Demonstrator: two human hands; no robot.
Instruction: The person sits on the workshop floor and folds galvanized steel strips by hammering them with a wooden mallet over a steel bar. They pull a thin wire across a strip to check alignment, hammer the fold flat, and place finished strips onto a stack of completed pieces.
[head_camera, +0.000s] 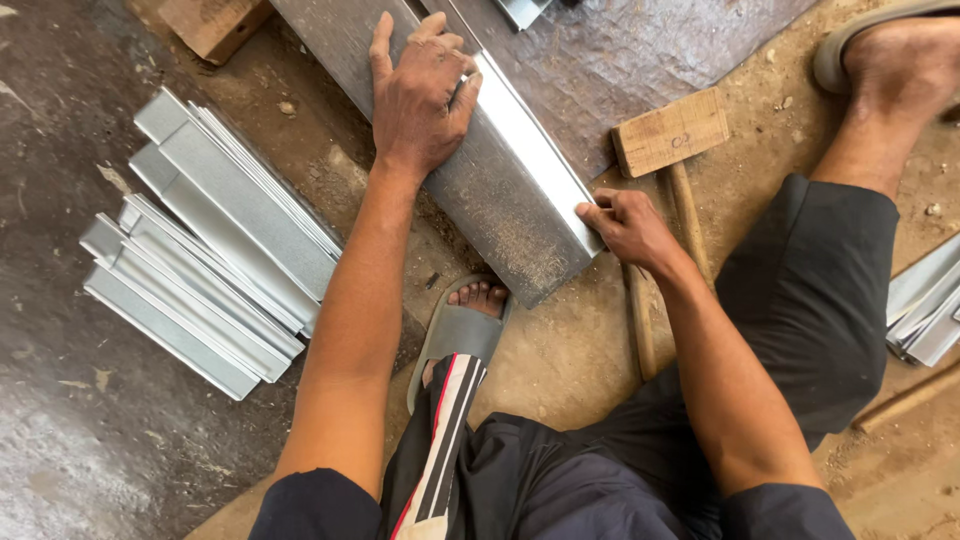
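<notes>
My left hand (420, 95) presses flat, open, on the folded metal strip (530, 140); my right hand (625, 225) pinches its near end. Finished strips (215, 245) stack left of it, mallet (670, 135) right.

Soft even daylight, sharp, faint metal glare

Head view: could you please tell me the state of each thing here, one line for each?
Long folded grey sheet-metal piece: lying on the beam, held by both hands.
Left hand: palm down, pressing the piece flat.
Right hand: pinching the piece's near edge.
Wooden mallet with block head: lying on the ground, unheld.
Stack of folded grey metal strips: piled on the floor, untouched.
</notes>
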